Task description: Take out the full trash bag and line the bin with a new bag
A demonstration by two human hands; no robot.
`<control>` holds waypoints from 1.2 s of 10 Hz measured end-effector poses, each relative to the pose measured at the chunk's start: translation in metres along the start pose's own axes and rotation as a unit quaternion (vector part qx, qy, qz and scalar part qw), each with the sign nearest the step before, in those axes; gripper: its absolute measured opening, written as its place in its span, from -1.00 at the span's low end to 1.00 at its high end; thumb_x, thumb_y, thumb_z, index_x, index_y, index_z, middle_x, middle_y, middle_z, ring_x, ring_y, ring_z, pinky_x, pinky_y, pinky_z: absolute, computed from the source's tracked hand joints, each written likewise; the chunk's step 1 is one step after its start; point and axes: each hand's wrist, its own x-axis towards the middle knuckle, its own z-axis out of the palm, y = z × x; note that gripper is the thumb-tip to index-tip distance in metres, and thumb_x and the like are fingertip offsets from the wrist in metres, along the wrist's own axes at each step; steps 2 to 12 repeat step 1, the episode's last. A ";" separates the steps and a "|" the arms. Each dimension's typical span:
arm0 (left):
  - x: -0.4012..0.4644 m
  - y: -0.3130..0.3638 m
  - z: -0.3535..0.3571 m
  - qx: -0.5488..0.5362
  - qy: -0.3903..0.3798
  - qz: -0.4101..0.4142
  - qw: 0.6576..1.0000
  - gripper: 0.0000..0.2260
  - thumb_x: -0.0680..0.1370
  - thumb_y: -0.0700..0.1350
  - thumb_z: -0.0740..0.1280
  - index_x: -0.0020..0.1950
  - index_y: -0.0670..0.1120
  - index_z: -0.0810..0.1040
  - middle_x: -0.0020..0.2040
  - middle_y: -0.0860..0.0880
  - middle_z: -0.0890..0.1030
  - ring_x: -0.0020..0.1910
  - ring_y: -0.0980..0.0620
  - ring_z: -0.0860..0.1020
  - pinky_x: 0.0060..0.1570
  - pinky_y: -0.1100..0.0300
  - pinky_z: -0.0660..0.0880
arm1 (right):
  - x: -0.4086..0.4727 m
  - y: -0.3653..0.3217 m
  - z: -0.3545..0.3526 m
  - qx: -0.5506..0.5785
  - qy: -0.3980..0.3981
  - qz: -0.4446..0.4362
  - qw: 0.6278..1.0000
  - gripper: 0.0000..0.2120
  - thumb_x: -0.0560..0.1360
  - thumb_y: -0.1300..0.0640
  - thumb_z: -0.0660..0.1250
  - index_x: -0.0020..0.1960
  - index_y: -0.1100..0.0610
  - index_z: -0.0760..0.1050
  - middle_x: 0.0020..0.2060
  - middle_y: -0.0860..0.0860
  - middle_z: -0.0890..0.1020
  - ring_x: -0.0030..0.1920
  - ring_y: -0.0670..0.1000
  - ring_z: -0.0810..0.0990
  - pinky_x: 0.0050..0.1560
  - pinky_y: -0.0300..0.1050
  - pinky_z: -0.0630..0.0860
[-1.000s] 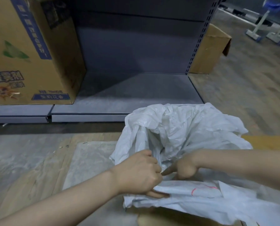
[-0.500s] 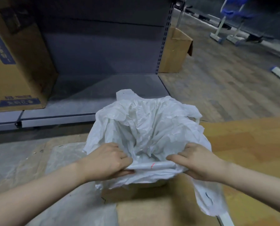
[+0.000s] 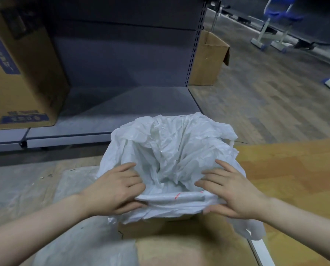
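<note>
White trash bag [image 3: 172, 156] gapes mouth-upward, left hand [image 3: 116, 191] and right hand [image 3: 235, 192] gripping its near rim.

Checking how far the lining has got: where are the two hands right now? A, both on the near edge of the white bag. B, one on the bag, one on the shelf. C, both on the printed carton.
A: the left hand and right hand both hold the near edge of the white bag.

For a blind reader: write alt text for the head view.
Two bare hands, left hand and right hand, fold a white plastic bag's rim over a cardboard box used as a bin, beside grey shelving.
</note>
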 end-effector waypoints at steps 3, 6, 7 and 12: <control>0.003 -0.014 -0.009 0.038 -0.032 0.041 0.998 -0.44 0.58 0.28 -0.05 0.13 -0.14 0.48 0.09 -0.12 0.64 0.14 -0.07 0.52 0.30 -0.01 0.21 | 0.007 0.006 -0.012 0.009 0.004 -0.017 1.000 -0.29 0.47 -0.44 -0.11 0.36 0.02 0.35 0.25 -0.01 0.56 0.37 0.06 0.42 0.40 0.18 0.17; 0.003 -0.014 -0.009 0.038 -0.032 0.041 0.998 -0.44 0.58 0.28 -0.05 0.13 -0.14 0.48 0.09 -0.12 0.64 0.14 -0.07 0.52 0.30 -0.01 0.21 | 0.007 0.006 -0.012 0.009 0.004 -0.017 1.000 -0.29 0.47 -0.44 -0.11 0.36 0.02 0.35 0.25 -0.01 0.56 0.37 0.06 0.42 0.40 0.18 0.17; 0.003 -0.014 -0.009 0.038 -0.032 0.041 0.998 -0.44 0.58 0.28 -0.05 0.13 -0.14 0.48 0.09 -0.12 0.64 0.14 -0.07 0.52 0.30 -0.01 0.21 | 0.007 0.006 -0.012 0.009 0.004 -0.017 1.000 -0.29 0.47 -0.44 -0.11 0.36 0.02 0.35 0.25 -0.01 0.56 0.37 0.06 0.42 0.40 0.18 0.17; 0.003 -0.014 -0.009 0.038 -0.032 0.041 0.998 -0.44 0.58 0.28 -0.05 0.13 -0.14 0.48 0.09 -0.12 0.64 0.14 -0.07 0.52 0.30 -0.01 0.21 | 0.007 0.006 -0.012 0.009 0.004 -0.017 1.000 -0.29 0.47 -0.44 -0.11 0.36 0.02 0.35 0.25 -0.01 0.56 0.37 0.06 0.42 0.40 0.18 0.17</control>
